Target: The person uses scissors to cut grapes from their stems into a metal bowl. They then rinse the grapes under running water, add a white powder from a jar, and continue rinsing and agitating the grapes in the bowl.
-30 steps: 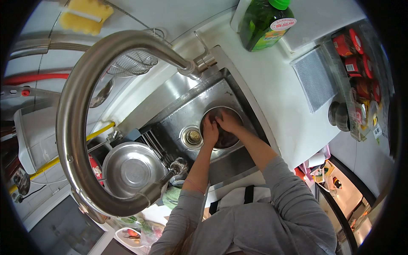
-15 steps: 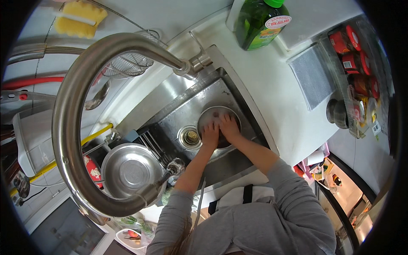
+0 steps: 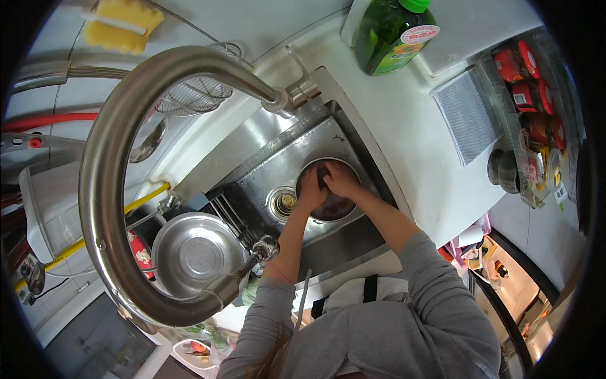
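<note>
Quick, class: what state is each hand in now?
Left hand: in the round silvery metal bowl; grip cannot be told.
Right hand: same bowl; grip cannot be told.

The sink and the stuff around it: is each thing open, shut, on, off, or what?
Left hand: fingers down in the bowl; grip can't be told
Right hand: beside the left, fingers also in the bowl
Bowl: in the sink, open side up, dark inside
Drain: uncovered
Tap: no water stream visible
Steel basin: open side up
Green bottle: cap on
Grey mat: lying flat
</note>
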A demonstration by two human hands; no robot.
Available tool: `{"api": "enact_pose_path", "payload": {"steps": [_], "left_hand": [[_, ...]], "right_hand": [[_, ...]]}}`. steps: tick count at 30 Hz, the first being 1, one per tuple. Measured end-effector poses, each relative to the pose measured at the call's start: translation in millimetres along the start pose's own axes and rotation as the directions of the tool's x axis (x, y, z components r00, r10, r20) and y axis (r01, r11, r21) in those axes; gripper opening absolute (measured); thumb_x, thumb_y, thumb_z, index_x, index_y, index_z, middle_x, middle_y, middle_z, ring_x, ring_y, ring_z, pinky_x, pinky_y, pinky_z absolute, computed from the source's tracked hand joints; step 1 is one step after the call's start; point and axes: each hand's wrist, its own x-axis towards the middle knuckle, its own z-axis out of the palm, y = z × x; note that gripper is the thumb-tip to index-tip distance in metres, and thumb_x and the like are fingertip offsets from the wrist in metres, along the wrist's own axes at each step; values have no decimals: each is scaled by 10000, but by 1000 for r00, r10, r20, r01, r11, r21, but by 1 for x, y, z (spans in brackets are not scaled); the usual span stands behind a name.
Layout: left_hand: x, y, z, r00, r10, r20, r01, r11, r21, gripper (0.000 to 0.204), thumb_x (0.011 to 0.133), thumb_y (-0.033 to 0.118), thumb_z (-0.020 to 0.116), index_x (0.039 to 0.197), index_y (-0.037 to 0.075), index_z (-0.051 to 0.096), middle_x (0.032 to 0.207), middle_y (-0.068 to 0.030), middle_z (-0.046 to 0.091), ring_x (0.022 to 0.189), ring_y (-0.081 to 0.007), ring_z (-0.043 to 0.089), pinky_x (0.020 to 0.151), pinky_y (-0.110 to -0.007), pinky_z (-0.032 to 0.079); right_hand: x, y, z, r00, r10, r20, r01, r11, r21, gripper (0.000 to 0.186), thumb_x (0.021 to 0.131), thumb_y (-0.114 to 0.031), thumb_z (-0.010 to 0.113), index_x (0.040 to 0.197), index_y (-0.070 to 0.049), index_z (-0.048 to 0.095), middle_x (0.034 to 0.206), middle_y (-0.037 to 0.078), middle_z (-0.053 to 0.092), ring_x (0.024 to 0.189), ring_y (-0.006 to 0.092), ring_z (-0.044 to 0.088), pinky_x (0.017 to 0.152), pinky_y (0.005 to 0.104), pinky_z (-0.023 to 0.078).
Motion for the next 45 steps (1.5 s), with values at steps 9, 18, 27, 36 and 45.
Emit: {"api": "enact_pose_path", "payload": {"steps": [9, 18, 27, 36, 45], "left_hand": [[-55, 29, -14, 929, 275, 248, -367, 766, 527, 540, 659, 229, 719, 1124, 55, 506, 1359, -167, 297, 1218, -428, 305, 890, -527, 415], [-17, 28, -3, 975, -167, 146, 70, 855, 513, 696, 690, 135, 690, 1298, 71, 356, 1267, -146, 404, 1100, -351, 470, 703, -415, 524], [-20, 19, -21, 975, 169, -144, -137, 969, 206, 697, 700, 159, 663, 1296, 3, 336, 1273, -268, 381, 1114, -442, 439, 869, -482, 430], [-20, 21, -37, 888, 77, 454, -268, 888, 373, 720, 629, 277, 743, 1215, 24, 409, 1260, -222, 396, 1155, -401, 402, 899, -477, 414], [-15, -3, 17, 988, -28, 154, -82, 746, 661, 668, 631, 85, 719, 1220, 71, 403, 1188, -156, 419, 1093, -386, 447, 818, -457, 475]], "right_hand": [[-72, -13, -21, 951, -248, 186, 310, 731, -609, 418, 697, -218, 668, 1055, -34, 557, 1265, 152, 411, 1228, 368, 329, 961, 501, 350], [-11, -8, -7, 971, 58, 230, 33, 927, -374, 331, 786, -58, 536, 1117, -43, 540, 1310, 151, 416, 1201, 344, 403, 932, 437, 415], [-13, -4, -10, 1000, 1, 23, -1, 1000, -19, 428, 829, -159, 517, 1241, -53, 471, 1255, 220, 456, 1144, 396, 445, 966, 431, 382], [-38, -5, -21, 900, -65, 430, 290, 827, -482, 433, 813, -227, 544, 1222, -90, 500, 1262, 200, 434, 1210, 387, 387, 941, 459, 388], [-21, 0, 1, 940, 168, 298, -17, 893, -449, 503, 732, -170, 639, 1209, -96, 496, 1310, 164, 387, 1203, 362, 391, 930, 477, 395]]}}
